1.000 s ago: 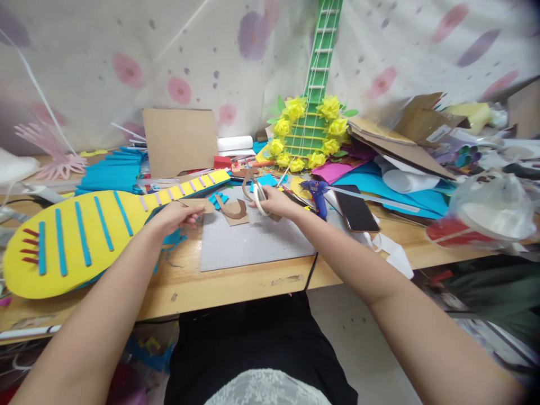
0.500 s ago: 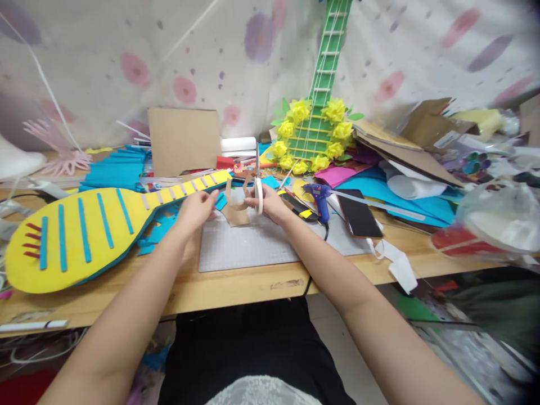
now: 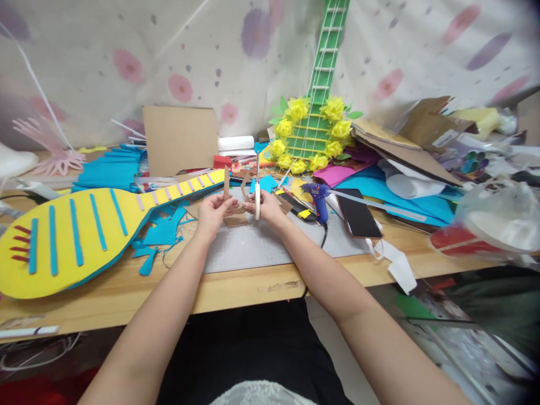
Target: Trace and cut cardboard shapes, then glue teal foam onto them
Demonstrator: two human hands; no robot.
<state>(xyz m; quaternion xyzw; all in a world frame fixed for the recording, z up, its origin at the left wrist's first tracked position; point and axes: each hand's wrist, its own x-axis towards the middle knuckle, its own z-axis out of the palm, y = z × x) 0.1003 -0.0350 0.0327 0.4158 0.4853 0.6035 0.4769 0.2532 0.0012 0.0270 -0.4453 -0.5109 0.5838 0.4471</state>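
Table (image 3: pixel 236 295) carries a grey mat (image 3: pixel 248 253); above it, the right hand (image 3: pixel 267 209) grips white-handled scissors (image 3: pixel 257 201), and the left hand (image 3: pixel 212 215) pinches a brown cardboard strip (image 3: pixel 226 183) upright beside them. Any clean cut calls for a steady strip and fingertips well clear of the blades.

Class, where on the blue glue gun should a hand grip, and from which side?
The glue gun is probably best gripped by its handle, coming from the near edge of the table. The handle points toward the person, while the nozzle faces left and a long pale stick juts right. The cord leaves the handle's lower end, so grip above it.
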